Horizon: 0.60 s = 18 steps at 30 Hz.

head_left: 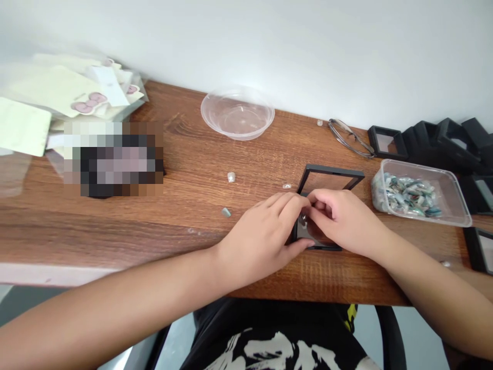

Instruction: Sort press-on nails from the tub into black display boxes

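Observation:
An open black square display case [330,177] lies on the wooden table [185,154] near the front edge, its lid tilted up at the back. Both hands meet over its lower half. My left hand [265,236] curls around the case's left side, thumb along the front edge, fingertips pinched on a small shiny piece [303,220]. My right hand [341,218] is closed over the case's middle, fingers bent down at the same piece. The case's base is mostly hidden under the hands.
A clear plastic tub [419,198] of greenish shell pieces stands right of the case. Black cases [442,141] pile at the far right. A clear bowl [238,112], metal rings [348,136], packets [73,97] and small loose pieces [231,177] lie around.

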### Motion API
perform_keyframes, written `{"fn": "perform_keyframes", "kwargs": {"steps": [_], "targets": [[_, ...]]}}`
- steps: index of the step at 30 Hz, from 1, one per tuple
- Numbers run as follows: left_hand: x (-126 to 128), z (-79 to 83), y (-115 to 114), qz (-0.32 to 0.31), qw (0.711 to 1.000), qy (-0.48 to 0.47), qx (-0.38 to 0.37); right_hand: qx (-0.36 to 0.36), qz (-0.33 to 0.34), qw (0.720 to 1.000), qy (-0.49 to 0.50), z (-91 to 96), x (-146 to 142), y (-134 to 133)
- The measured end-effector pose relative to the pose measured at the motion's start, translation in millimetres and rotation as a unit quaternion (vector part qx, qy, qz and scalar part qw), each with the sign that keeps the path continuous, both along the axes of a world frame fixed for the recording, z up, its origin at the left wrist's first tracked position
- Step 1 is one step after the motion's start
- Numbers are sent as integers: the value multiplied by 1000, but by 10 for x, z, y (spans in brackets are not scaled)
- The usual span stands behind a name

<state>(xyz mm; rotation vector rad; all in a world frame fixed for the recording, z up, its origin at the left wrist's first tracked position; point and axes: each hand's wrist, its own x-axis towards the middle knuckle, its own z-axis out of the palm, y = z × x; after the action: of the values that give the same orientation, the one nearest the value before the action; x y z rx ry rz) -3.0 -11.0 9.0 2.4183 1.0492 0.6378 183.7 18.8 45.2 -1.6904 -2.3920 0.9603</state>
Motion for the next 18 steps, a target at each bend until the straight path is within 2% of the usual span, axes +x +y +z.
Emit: {"fn": "perform_keyframes", "kwargs": {"steps": [4, 7, 13, 18], "targets": [[-1, 2, 12, 4, 1000, 12, -5, 29, -20, 999, 12, -49, 43, -32], [4, -9, 26, 9, 1000, 17, 3, 63, -24, 998, 13, -13, 113, -78], [-12, -26, 59, 12, 1000, 3, 15, 74, 42, 996, -19, 110, 406, -119], [-30, -18, 115, 6, 1000, -1, 18, 73, 81, 993, -37, 69, 548, -105]]}}
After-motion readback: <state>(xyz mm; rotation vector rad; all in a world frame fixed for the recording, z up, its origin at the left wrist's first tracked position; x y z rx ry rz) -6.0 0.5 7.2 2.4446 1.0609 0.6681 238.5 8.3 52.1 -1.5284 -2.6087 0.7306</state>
